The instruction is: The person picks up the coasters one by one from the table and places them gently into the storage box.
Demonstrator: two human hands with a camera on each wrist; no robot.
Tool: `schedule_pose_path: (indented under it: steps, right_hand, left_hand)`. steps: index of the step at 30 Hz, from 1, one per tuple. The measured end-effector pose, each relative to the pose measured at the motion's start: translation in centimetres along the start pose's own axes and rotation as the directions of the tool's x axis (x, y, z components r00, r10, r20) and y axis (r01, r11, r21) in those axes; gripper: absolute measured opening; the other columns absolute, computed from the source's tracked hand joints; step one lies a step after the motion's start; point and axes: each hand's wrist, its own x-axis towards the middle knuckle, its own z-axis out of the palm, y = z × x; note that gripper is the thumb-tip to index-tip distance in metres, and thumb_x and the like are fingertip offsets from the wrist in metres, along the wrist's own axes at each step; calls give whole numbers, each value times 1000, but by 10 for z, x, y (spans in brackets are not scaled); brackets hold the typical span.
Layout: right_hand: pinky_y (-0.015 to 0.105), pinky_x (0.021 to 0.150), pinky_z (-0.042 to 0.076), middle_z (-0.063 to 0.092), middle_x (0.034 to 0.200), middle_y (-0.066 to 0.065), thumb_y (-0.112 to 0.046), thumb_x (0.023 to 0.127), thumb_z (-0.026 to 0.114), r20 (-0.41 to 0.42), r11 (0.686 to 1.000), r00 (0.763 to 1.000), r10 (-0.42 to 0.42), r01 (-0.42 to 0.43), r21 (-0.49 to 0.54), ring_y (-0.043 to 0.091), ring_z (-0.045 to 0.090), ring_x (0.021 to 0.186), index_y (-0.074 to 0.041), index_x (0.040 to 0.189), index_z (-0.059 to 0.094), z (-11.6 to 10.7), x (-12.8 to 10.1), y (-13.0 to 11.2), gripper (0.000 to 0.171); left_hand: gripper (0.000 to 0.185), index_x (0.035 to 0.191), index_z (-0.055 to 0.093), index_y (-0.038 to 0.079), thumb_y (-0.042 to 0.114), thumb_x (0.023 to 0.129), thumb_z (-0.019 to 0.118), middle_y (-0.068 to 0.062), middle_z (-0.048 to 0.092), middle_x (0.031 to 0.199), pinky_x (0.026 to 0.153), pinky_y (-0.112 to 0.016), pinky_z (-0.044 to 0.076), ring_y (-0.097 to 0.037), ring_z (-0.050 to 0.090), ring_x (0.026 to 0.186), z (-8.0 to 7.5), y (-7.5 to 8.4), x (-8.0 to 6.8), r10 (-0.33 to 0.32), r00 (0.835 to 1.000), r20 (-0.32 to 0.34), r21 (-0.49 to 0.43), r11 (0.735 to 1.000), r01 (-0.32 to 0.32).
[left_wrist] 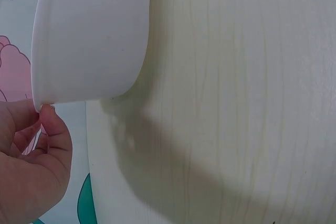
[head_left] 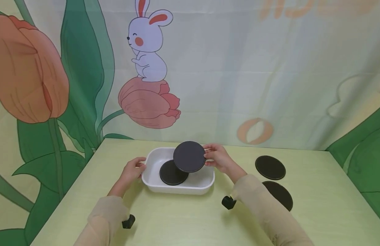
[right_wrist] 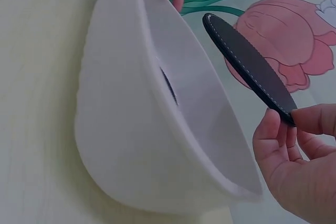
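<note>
Four dark round coasters are seen, and one of them, the held coaster [head_left: 189, 156], is pinched at its edge by the right hand [head_left: 216, 158], tilted in the air above the white tray [head_left: 153, 155]; in the right wrist view its stitched rim [right_wrist: 247, 64] is seen edge-on, the grip being clenched on it between thumb and fingers [right_wrist: 315, 119]. A second coaster [head_left: 172, 173] lies flat inside the white tray, partly hidden behind the held coaster; the tray's left rim is touched by the fingertips of the left hand [head_left: 134, 169], lightly pinched at the corner [left_wrist: 44, 107]. Right of the tray, two more coasters lie flat on the table [head_left: 177, 218]: the far coaster [head_left: 270, 167], and the near coaster [head_left: 280, 194], partly covered by the right sleeve [head_left: 263, 208]. Behind the tray hangs a backdrop [head_left: 146, 68] printed with a rabbit and tulips.
</note>
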Motion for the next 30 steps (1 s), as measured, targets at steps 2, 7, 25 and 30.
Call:
schedule_pose_path:
  steps: [2, 7, 25, 30]
  right_hand:
    - [23, 51, 47, 51, 82, 2, 10, 79, 47, -11, 1000, 1000, 6, -6, 4, 11, 54, 63, 4, 114, 45, 6, 3, 4, 36]
    - [22, 50, 46, 50, 83, 3, 11, 78, 47, -42, 1000, 999, 18, -17, 1, 12, 53, 63, 3, 113, 47, 21, 8, 15, 35]
    - [19, 44, 43, 46, 72, 3, 11, 77, 45, -127, 994, 987, 96, -101, -33, 11, 48, 54, 3, 107, 47, 57, 27, 45, 31]
    - [19, 43, 42, 46, 70, 3, 13, 76, 45, -132, 991, 985, 112, -120, -55, 11, 47, 52, 5, 109, 46, 62, 26, 46, 34]
  left_hand:
    - [36, 125, 43, -1, 6, 90, 47, -21, 50, 106, 64, -25, 48, -23, 52, 85, 1, 0, 0, 8, 1000, 2, -4, 1000, -8]
    - [35, 124, 44, -1, 6, 90, 47, -21, 50, 105, 64, -26, 48, -23, 52, 85, 2, 1, 1, 14, 1000, 5, -13, 1000, -14]
    - [35, 124, 44, 0, 6, 90, 46, -20, 50, 106, 64, -25, 48, -22, 52, 86, 2, 0, 3, -15, 1000, -3, -4, 1000, 15]
    - [36, 125, 44, 0, 6, 90, 47, -21, 50, 106, 64, -25, 48, -22, 52, 85, 1, -2, 3, -14, 1000, -6, -3, 1000, 14]
